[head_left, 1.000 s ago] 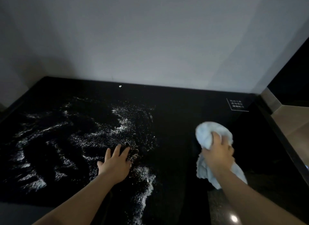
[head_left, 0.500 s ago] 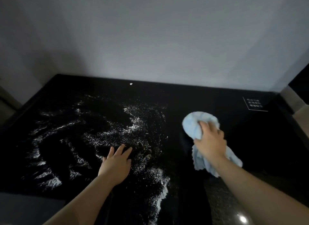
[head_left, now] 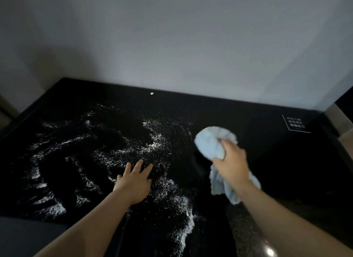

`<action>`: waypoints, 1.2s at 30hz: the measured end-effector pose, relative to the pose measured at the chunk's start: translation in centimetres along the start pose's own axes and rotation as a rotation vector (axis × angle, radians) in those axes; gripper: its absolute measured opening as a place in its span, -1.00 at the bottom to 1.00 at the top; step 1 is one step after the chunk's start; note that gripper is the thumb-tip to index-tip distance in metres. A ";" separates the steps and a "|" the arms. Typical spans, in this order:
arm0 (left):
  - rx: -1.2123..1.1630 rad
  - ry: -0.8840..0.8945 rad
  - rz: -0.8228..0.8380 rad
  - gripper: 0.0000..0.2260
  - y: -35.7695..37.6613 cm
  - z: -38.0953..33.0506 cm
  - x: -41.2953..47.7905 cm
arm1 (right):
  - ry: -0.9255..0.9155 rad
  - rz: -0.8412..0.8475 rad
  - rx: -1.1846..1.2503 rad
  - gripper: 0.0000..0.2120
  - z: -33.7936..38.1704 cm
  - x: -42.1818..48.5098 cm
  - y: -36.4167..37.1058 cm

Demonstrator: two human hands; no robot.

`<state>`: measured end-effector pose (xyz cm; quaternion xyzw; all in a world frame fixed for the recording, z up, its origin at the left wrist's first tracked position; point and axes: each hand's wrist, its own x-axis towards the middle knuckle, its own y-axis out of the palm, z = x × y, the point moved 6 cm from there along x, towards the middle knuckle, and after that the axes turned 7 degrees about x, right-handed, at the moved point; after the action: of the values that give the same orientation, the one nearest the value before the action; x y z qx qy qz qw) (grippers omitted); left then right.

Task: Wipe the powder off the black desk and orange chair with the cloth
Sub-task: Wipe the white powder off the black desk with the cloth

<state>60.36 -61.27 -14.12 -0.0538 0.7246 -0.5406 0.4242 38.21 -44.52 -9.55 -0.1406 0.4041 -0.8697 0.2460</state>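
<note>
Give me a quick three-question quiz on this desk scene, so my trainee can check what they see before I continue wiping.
1. True or false: the left hand lies spread on the black desk, amid the powder.
2. What grips the blue cloth? A) the right hand B) the left hand C) both hands
3. Fill in: most of the powder lies to the ___ of the blue cloth.
Key: 1 true; 2 A; 3 left.
</note>
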 end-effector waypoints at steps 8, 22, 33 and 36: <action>-0.084 -0.008 -0.040 -0.55 -1.2 0.5 1.5 | -0.345 0.146 -0.327 -0.56 3.1 -4.9 5.7; 0.085 -0.014 0.098 -0.54 -2.0 -0.1 2.4 | 0.339 -0.053 -0.311 -0.36 -3.2 9.7 1.4; -0.086 -0.026 -0.076 -0.54 -3.0 1.7 5.6 | -0.600 0.216 -0.114 -0.65 8.7 6.1 9.0; -0.116 -0.044 -0.103 -0.54 -3.5 2.0 6.3 | -0.731 0.346 0.150 -0.76 8.6 1.5 7.8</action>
<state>56.33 -67.56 -14.83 -0.1272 0.7415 -0.5176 0.4076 43.26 -55.08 -10.00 -0.3520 0.2431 -0.7354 0.5255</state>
